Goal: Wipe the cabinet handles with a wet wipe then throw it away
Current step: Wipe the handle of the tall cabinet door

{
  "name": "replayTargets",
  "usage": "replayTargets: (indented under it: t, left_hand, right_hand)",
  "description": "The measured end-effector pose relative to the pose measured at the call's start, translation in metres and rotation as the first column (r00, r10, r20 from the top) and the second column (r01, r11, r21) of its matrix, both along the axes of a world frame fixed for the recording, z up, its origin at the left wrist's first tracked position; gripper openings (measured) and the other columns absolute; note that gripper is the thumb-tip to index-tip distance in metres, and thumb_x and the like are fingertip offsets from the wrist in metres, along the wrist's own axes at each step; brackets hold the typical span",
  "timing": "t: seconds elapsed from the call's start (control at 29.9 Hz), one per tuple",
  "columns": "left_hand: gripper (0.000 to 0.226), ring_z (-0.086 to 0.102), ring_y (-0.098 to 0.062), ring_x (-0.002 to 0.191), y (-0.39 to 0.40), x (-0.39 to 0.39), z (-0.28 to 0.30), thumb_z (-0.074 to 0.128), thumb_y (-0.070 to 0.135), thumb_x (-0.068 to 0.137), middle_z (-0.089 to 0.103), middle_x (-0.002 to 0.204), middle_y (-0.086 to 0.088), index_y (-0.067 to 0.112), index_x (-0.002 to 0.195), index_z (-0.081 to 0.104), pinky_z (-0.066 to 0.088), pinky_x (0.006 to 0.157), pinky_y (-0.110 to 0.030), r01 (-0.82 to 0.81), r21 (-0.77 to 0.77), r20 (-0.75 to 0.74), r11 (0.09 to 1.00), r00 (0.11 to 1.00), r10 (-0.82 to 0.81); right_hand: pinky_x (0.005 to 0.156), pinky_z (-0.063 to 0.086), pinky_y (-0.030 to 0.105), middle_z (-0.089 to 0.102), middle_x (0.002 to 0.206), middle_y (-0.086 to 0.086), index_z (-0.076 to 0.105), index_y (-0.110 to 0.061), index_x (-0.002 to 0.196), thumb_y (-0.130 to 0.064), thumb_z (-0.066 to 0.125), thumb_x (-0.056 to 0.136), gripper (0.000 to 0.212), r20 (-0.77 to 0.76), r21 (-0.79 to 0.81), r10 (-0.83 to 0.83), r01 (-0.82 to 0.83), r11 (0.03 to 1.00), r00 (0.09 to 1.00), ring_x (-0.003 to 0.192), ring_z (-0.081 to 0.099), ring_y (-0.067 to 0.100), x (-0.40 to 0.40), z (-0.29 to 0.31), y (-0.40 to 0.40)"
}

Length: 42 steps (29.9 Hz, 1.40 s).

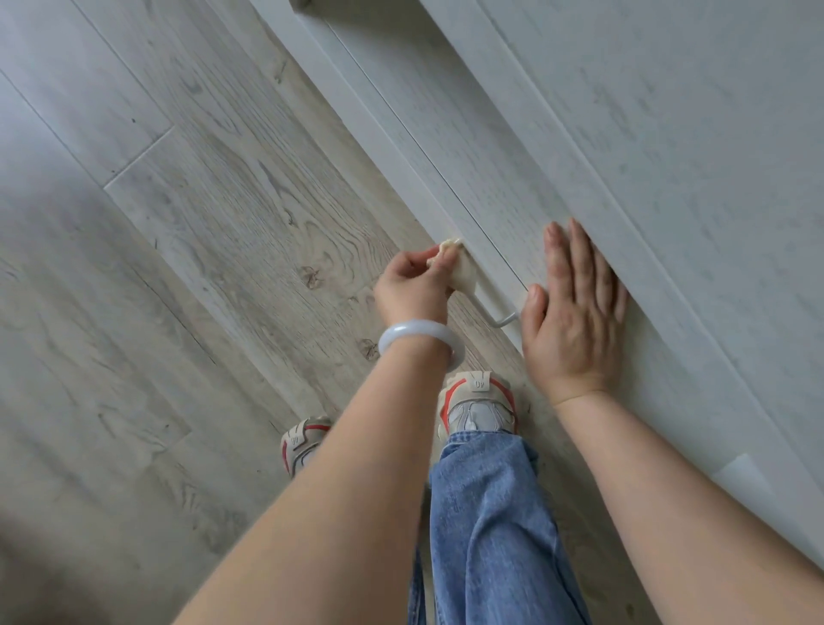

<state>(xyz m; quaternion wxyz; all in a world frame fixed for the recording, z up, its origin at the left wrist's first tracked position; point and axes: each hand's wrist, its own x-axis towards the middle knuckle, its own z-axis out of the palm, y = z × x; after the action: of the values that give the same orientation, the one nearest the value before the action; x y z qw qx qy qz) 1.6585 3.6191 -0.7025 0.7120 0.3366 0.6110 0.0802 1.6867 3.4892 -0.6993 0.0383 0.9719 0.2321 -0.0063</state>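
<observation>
I look down along a pale grey-white cabinet front (490, 147). A white bar handle (492, 314) juts from its lower drawer. My left hand (414, 285), with a pale bangle on the wrist, pinches a crumpled off-white wet wipe (461, 267) wrapped around the far part of that handle. The handle's near end and its bent bracket show bare. My right hand (579, 308) lies flat with straight fingers on the cabinet front, just right of the handle.
A grey wood-look plank floor (200, 267) spreads to the left. My feet in grey and red trainers (479, 408) and a blue jeans leg (490, 535) stand close to the cabinet base. A second handle end (301, 3) peeks in at the top edge.
</observation>
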Motion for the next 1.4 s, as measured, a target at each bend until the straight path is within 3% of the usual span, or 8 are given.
replayTargets:
  t: [0.1,0.33,0.43,0.57,0.8,1.0,1.27,1.4]
  left_hand:
    - [0.024,0.064,-0.012,0.069,-0.024,-0.01,-0.001,0.07,-0.001,0.081,0.063,0.071,-0.002,0.01,0.066,0.055,0.059,0.072,-0.031,-0.151,-0.037,-0.057,0.988,0.987,0.149]
    - [0.035,0.057,-0.02,0.067,-0.019,-0.015,-0.017,0.077,0.011,0.074,0.055,0.06,0.001,0.021,0.053,0.051,0.057,0.08,-0.052,0.09,0.14,-0.151,0.986,0.986,-0.069]
    - [0.035,0.053,-0.018,0.064,-0.011,-0.014,-0.014,0.077,0.013,0.074,0.051,0.055,0.005,0.02,0.056,0.048,0.056,0.076,-0.052,0.159,0.208,-0.138,0.965,0.982,-0.132]
    - [0.034,0.058,-0.019,0.065,-0.019,-0.013,-0.014,0.075,0.011,0.076,0.053,0.059,0.004,0.019,0.058,0.047,0.058,0.079,-0.051,0.047,0.125,-0.132,0.991,0.991,-0.031]
    - [0.033,0.055,-0.02,0.068,-0.058,-0.031,-0.002,0.078,0.012,0.074,0.055,0.067,-0.004,0.019,0.061,0.049,0.053,0.082,-0.049,0.188,0.007,-0.189,0.982,0.965,-0.183]
    - [0.032,0.057,-0.022,0.071,-0.049,-0.021,-0.009,0.077,0.014,0.075,0.056,0.065,-0.001,0.018,0.062,0.048,0.055,0.084,-0.05,0.053,0.033,-0.172,0.998,0.984,-0.046]
    - [0.034,0.058,-0.022,0.065,-0.091,-0.024,-0.006,0.079,0.019,0.068,0.057,0.057,-0.002,0.024,0.054,0.048,0.055,0.081,-0.053,0.09,-0.109,-0.207,0.99,0.972,-0.111]
    - [0.028,0.054,-0.013,0.052,-0.084,-0.033,0.0,0.074,0.009,0.079,0.054,0.063,-0.002,0.014,0.068,0.049,0.056,0.055,-0.027,-0.017,-0.104,-0.176,0.994,0.984,-0.002]
  right_hand:
    - [0.081,0.036,0.037,0.07,0.089,0.026,0.071,0.008,0.094,-0.018,0.052,0.087,0.033,0.162,0.012,0.067,-0.07,0.997,0.985,0.077,0.07,0.036,0.001,-0.001,-0.001]
    - [0.093,0.035,0.035,0.07,0.098,0.024,0.07,0.006,0.102,-0.023,0.031,0.1,0.049,0.277,0.024,0.087,-0.097,0.995,0.957,0.087,0.07,0.036,0.002,-0.012,-0.005]
    - [0.116,0.011,0.025,0.07,0.102,0.024,0.07,0.005,0.105,-0.021,0.04,0.097,0.041,0.32,0.034,0.079,-0.095,0.995,0.944,0.09,0.07,0.036,0.004,-0.018,-0.007]
    - [0.116,-0.003,0.023,0.07,0.105,0.023,0.07,0.004,0.107,-0.023,0.038,0.098,0.042,0.349,-0.011,0.058,-0.058,0.998,0.935,0.094,0.069,0.035,0.003,-0.022,-0.01]
    - [0.116,-0.005,0.021,0.069,0.108,0.024,0.069,0.004,0.108,-0.022,0.05,0.087,0.038,0.306,-0.023,0.059,-0.055,0.998,0.95,0.097,0.068,0.036,0.005,-0.017,-0.007]
    - [0.116,-0.003,0.022,0.067,0.112,0.023,0.067,0.003,0.112,-0.023,0.043,0.095,0.039,0.273,-0.012,0.043,-0.042,0.999,0.961,0.101,0.067,0.036,0.004,-0.017,-0.009]
    - [0.116,0.005,0.024,0.07,0.103,0.023,0.069,0.003,0.104,-0.022,0.052,0.088,0.034,0.26,0.003,0.053,-0.056,0.998,0.964,0.092,0.069,0.036,0.004,-0.014,-0.006]
    - [0.098,0.03,0.032,0.072,0.094,0.022,0.073,0.003,0.097,-0.022,0.052,0.085,0.035,0.201,-0.021,0.068,-0.065,0.998,0.977,0.084,0.071,0.034,0.004,-0.012,-0.008]
